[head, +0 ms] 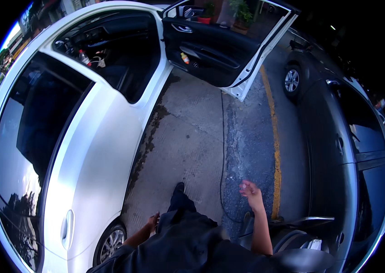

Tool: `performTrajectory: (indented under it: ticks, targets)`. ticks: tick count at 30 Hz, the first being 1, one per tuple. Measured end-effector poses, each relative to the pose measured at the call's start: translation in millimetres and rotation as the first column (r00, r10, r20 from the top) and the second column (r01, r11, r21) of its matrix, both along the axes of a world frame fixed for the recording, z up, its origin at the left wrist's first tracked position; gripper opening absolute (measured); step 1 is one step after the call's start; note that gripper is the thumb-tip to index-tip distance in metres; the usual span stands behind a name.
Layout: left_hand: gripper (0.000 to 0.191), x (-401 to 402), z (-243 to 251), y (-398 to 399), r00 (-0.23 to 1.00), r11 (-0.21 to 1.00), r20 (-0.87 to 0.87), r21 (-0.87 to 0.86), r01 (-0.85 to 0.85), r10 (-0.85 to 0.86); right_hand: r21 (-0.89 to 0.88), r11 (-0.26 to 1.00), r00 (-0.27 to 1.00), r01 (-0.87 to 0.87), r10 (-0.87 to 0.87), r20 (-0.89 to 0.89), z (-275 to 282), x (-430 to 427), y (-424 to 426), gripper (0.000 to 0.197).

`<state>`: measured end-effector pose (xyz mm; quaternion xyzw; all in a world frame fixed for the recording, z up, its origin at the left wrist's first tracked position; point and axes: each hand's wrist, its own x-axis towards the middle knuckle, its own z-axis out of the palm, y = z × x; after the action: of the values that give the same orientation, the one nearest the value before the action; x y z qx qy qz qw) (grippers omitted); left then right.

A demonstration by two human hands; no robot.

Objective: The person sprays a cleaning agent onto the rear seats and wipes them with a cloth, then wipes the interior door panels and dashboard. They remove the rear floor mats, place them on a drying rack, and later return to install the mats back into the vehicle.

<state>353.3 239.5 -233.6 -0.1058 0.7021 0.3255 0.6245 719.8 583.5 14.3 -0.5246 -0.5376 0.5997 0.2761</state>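
Note:
My left hand (153, 220) hangs beside my dark clothing, near the rear wheel (110, 244) of a white car (107, 143); its fingers are partly hidden, so what it may hold does not show. Out to the right, above the paved ground, my right hand (251, 194) is raised with loosely bent fingers and nothing in it. Ahead, the white car's front door (209, 51) stands wide open. An orange-and-yellow bottle (185, 58) sits in the door pocket, and a clear bottle with a red label (84, 58) is inside the cabin.
A dark car (325, 136) is parked on the right, past a yellow painted line (276, 153). A black cable or hose (223, 150) runs along the ground. What looks like a motorcycle (295, 239) stands close at my lower right. Potted plants (242, 17) are beyond the open door.

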Motion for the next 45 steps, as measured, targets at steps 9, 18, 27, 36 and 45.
performTrajectory:
  ticks: [9,18,27,36,45]
  targets:
    - [0.053,-94,26,278,0.812,0.811,-0.069,-0.155,0.565,-0.579,0.047,0.972,0.969,0.229,-0.232,0.087,51,52,151,0.039]
    - [0.037,-72,16,585,0.746,0.803,-0.315,-0.110,0.585,-0.587,0.242,0.820,0.781,0.518,-0.569,0.258,-77,194,282,0.036]
    - [0.037,174,56,865,0.420,0.439,-0.519,0.092,0.894,-0.745,0.205,0.967,0.973,0.152,-0.183,0.142,73,201,582,0.041]
    - [0.041,302,59,1218,0.424,0.443,-0.674,0.158,0.883,-0.605,0.180,0.983,0.997,-0.041,0.029,0.073,76,207,853,0.044]
    - [0.041,242,11,1404,0.473,0.585,-0.530,-0.055,0.809,-0.704,-0.216,0.890,0.289,-0.401,0.346,0.893,-233,468,996,0.021]
